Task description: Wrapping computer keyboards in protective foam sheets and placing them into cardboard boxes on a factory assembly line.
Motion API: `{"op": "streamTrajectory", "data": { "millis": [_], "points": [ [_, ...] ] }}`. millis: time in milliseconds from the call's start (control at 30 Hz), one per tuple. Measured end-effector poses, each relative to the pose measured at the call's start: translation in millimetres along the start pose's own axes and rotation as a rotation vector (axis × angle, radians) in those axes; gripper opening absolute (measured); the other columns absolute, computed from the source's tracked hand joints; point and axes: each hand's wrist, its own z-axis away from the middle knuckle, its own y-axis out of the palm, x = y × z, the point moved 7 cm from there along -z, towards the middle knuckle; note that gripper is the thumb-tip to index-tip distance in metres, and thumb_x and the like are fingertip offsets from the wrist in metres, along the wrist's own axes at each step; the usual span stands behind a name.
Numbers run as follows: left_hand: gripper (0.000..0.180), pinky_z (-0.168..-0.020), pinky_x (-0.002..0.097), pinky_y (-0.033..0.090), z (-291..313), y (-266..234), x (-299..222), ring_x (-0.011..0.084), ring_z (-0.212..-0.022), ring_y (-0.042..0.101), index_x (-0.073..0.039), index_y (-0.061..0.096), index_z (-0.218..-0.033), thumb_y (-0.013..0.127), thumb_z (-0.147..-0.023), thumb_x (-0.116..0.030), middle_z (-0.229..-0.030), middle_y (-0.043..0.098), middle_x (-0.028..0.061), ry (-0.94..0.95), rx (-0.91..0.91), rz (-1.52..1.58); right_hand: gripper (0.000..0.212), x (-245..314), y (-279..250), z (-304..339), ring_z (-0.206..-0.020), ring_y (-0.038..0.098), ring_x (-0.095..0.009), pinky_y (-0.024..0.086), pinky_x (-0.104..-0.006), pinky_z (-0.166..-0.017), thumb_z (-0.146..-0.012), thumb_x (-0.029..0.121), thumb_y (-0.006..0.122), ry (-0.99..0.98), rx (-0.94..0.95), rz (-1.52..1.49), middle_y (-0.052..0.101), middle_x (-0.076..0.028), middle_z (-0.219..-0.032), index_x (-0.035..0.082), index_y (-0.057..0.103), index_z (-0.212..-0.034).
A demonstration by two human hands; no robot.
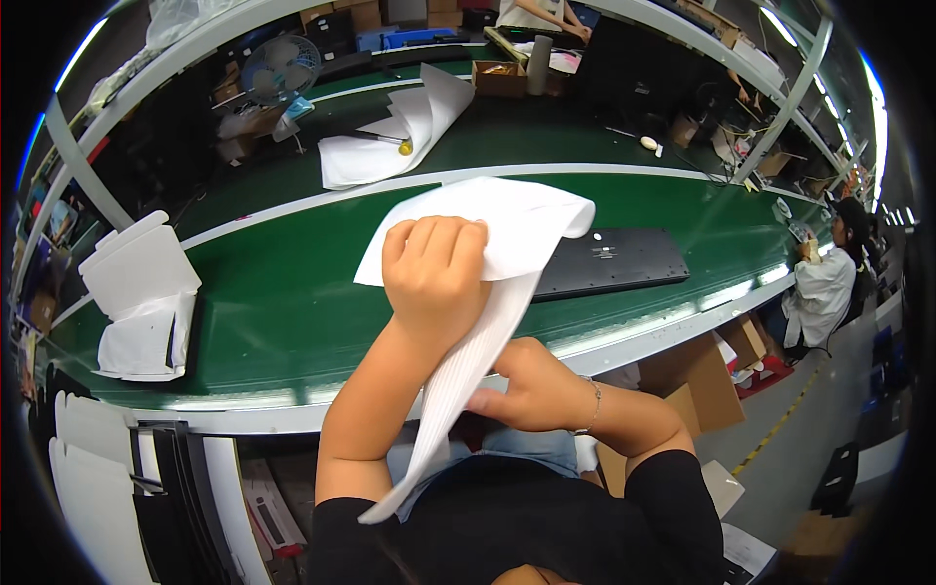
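hands point(434, 268) sit apart, the left point(436, 273) clamped on white sheets point(517, 234), the right point(531, 395) at their edge, its grip unclear.

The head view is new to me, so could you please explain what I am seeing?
There is no machine: these are a person's bare hands, seen from above by a wide fisheye camera worn on the head, so straight edges look bent. The left hand has a closed grip on white sheets. The right hand is by their lower part; its hold is unclear. On the green bench lie a flat black device and, at left, open white packaging.
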Motion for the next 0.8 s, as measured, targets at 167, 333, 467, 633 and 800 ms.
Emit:
{"op": "streamTrajectory", "data": {
  "millis": [167, 333, 467, 633, 800],
  "points": [
    [0.011, -0.067, 0.0280, 0.037, 0.0, -2.1, -1.2, 0.0159, -0.056, 0.042, -0.008, 0.051, -0.068, 0.059, -0.061, -0.005, -0.063, 0.048, 0.0031, 0.100, 0.041, -0.121, 0.039, 0.9, 2.6, -14.7, -0.056, 0.056, -0.022, 0.045, -0.0266, -0.057, -0.081, 0.037, 0.054, -0.090, -0.077, -0.305, 0.062, -0.011, -0.068, -0.001, 0.061, -0.079],
    [0.012, -0.067, 0.0288, 0.036, 3.1, 6.0, 2.4, 0.0157, -0.053, 0.036, -0.010, 0.047, -0.063, 0.058, -0.062, -0.007, -0.059, 0.043, 0.0037, 0.215, 0.134, -0.242, 0.057, 0.0, 14.8, -37.8, -0.057, 0.058, -0.021, 0.046, -0.0257, -0.056, -0.087, 0.047, 0.041, 0.079, 0.055, -0.648, 0.061, -0.014, -0.067, -0.005, 0.060, -0.078],
    [0.013, -0.067, 0.0298, 0.037, -0.2, 10.7, 5.7, 0.0151, -0.053, 0.034, -0.011, 0.045, -0.061, 0.058, -0.062, -0.008, -0.057, 0.041, 0.0040, 0.300, 0.166, -0.329, 0.074, -2.0, 19.1, -48.1, -0.057, 0.059, -0.022, 0.047, -0.0251, -0.056, -0.088, 0.058, 0.027, 0.104, 0.056, -0.852, 0.061, -0.016, -0.068, -0.008, 0.060, -0.078],
    [0.011, -0.066, 0.0291, 0.035, -6.3, 21.4, 9.0, 0.0141, -0.054, 0.037, -0.010, 0.048, -0.061, 0.058, -0.063, -0.009, -0.057, 0.045, 0.0047, 0.497, 0.312, -0.423, 0.088, -1.7, 14.6, -55.7, -0.060, 0.061, -0.024, 0.050, -0.0277, -0.060, -0.084, 0.065, 0.014, 0.229, 0.050, -1.090, 0.061, -0.020, -0.076, -0.012, 0.056, -0.090],
    [0.004, -0.065, 0.0292, 0.034, -5.4, 28.2, 2.8, 0.0163, -0.055, 0.039, -0.008, 0.053, -0.065, 0.056, -0.067, -0.010, -0.062, 0.052, 0.0070, 0.810, 0.437, -0.508, 0.067, 13.9, -9.8, -51.2, -0.083, 0.060, -0.026, 0.049, -0.0305, -0.067, -0.090, 0.049, 0.026, 0.256, -0.177, -1.038, 0.055, -0.024, -0.102, -0.012, 0.042, -0.113]
  ]
}}
